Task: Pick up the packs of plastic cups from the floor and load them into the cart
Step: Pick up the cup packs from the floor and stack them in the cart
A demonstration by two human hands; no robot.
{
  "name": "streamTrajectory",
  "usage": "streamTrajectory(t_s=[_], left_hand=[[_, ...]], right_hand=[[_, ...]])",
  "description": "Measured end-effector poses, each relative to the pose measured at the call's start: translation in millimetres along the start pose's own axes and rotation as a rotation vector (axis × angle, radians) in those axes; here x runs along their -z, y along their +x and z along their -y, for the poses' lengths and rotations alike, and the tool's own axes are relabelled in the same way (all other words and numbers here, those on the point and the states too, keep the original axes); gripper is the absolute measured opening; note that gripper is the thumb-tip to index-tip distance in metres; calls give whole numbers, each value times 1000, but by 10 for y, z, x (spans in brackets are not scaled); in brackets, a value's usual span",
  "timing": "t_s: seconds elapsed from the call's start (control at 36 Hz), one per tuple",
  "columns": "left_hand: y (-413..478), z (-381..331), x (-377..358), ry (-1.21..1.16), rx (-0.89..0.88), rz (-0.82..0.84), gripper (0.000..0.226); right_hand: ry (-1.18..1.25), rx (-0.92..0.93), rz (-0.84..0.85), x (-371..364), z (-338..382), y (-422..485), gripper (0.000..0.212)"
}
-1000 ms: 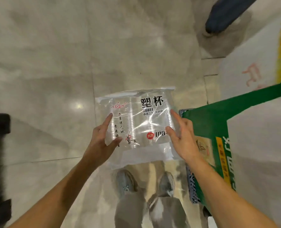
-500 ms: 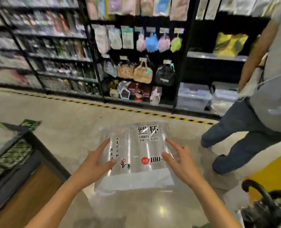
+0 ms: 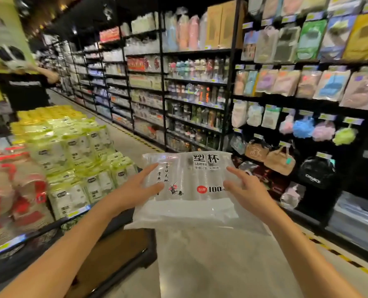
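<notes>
The left hand [image 3: 139,188] and right hand [image 3: 246,191] have their fingers spread nearly straight. They press from either side on a clear plastic pack of stacked cups with black lettering [image 3: 189,186] and carry it between them.

The pack is in the air over the pale floor [image 3: 217,265], just right of what I take to be the cart, a black frame with a brown board deck [image 3: 118,248]. So this pack is lifted but not yet loaded. No other cup packs are in view, so I cannot tell how many remain.

Its printed face is turned up. Its long axis runs near to far, with the heading at the far end and the slack, empty bag end nearest the person.
</notes>
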State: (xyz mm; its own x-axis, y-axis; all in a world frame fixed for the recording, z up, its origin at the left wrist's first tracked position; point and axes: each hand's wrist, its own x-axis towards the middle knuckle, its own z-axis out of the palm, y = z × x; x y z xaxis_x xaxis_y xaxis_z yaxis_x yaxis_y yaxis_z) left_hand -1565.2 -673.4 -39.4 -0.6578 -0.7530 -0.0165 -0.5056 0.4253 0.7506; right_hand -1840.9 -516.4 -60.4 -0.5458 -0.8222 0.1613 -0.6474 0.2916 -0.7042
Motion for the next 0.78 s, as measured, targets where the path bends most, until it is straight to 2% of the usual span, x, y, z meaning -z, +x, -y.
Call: streamTrajectory(t_s=[0.14, 0.39, 0.64, 0.78], left_hand=[[-460, 162, 235, -26, 134, -161, 71], [-1590, 680, 740, -45, 325, -402, 72], [-2957, 1300, 1516, -40, 503, -661, 71], [-3788, 1739, 1999, -38, 579, -786, 70]], right_hand=[[30, 130, 128, -283, 395, 158, 48], [90, 362, 325, -1206, 1321, -24, 55], [128, 616, 561, -2256, 2672, -548, 55], [161, 693, 675, -2988, 3448, -944, 53]])
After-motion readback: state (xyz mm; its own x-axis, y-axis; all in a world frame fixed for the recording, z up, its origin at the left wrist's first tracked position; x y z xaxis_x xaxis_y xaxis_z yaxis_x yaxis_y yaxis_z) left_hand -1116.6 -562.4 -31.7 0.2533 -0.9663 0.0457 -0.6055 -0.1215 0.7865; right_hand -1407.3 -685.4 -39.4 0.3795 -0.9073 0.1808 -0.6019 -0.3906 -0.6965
